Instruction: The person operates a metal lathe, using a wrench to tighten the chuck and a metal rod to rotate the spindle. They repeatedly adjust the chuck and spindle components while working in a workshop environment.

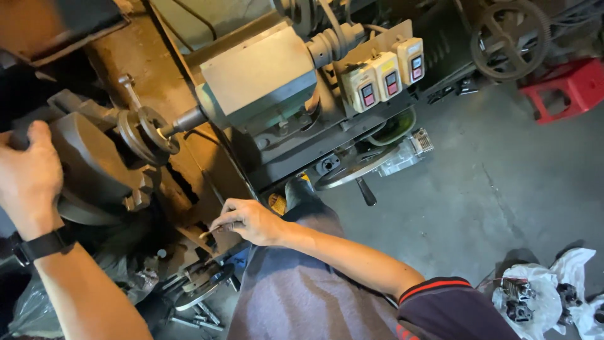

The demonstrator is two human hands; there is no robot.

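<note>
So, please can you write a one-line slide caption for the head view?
Left hand grips a grey machine part while the right hand pinches a small thin tool beside a lathe.

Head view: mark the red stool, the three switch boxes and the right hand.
red stool (569, 85), head view, on its top edge.
three switch boxes (385, 75), head view, on the face of the middle box.
right hand (250, 220), head view, on the back of the hand.
</note>
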